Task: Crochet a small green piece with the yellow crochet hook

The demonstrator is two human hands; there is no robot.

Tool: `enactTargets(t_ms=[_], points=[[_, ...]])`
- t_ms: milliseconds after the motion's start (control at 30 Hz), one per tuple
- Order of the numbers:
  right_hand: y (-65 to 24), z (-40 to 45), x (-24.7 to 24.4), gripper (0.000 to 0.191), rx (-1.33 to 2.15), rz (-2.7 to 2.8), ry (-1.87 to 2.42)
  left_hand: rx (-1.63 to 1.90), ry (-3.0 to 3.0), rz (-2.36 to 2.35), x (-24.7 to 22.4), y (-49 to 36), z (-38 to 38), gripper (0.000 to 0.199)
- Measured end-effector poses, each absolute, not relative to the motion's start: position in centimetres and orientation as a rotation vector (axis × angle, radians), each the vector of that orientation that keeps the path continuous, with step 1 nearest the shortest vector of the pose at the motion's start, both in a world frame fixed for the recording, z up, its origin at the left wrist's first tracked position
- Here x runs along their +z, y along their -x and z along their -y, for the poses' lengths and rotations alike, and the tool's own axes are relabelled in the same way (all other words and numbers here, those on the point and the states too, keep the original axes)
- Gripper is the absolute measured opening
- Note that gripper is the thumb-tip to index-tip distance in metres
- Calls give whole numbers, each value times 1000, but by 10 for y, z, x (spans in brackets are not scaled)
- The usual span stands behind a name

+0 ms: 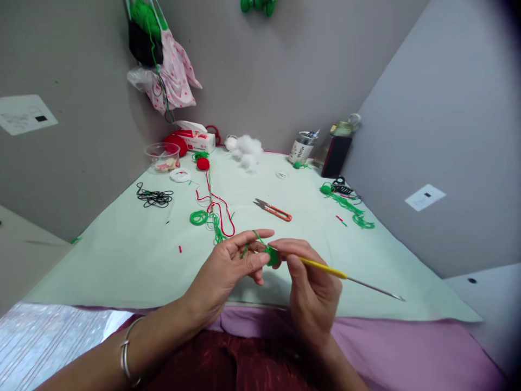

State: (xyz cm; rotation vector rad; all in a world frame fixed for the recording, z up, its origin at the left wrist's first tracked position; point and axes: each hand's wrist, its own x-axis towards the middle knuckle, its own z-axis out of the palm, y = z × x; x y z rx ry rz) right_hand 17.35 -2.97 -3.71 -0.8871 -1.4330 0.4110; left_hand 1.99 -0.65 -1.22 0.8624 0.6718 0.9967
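Observation:
My left hand (232,264) pinches a small green crochet piece (271,256) between thumb and fingers. A strand of green yarn runs over its raised index finger. In my right hand (312,282) is a crochet hook (325,267) with a yellow handle; its free metal end points right and down. The hook's other end meets the green piece, where fingers partly hide it. Beyond my left hand, loose green yarn (214,221) trails over the table beside a red strand (226,214). Orange-handled thread snips (273,210) lie past both hands.
At the back left stand a plastic tub (163,157) and a tissue box (201,142). Black cord (154,196) lies left. White stuffing (248,152) is at the back. A pen can (302,147), a phone (337,156) and green yarn (345,205) are on the right.

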Motion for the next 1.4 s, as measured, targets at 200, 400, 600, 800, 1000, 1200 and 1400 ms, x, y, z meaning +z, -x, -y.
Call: enactTargets(t_ms=[200, 400, 600, 800, 1000, 1200, 1400], points=[[-179, 33, -48, 36, 21, 1618, 910, 917, -716, -621, -15, -21, 1, 41], [-182, 30, -32, 23, 617, 1262, 829, 951, -740, -641, -7, -16, -1, 34], [-181, 28, -34, 19, 753, 1221, 846, 926, -844, -667, -6, -17, 4, 39], [-186, 31, -31, 25, 847, 1172, 764, 894, -888, -665, -6, -13, 4, 31], [-184, 38, -37, 28, 293, 1524, 899, 992, -1015, -778, -8, -15, 7, 33], [-179, 31, -43, 29, -87, 1682, 891, 950, -902, -735, -7, -20, 11, 56], [-183, 34, -35, 27, 541, 1278, 835, 904, -771, -675, -4, -18, 9, 47]])
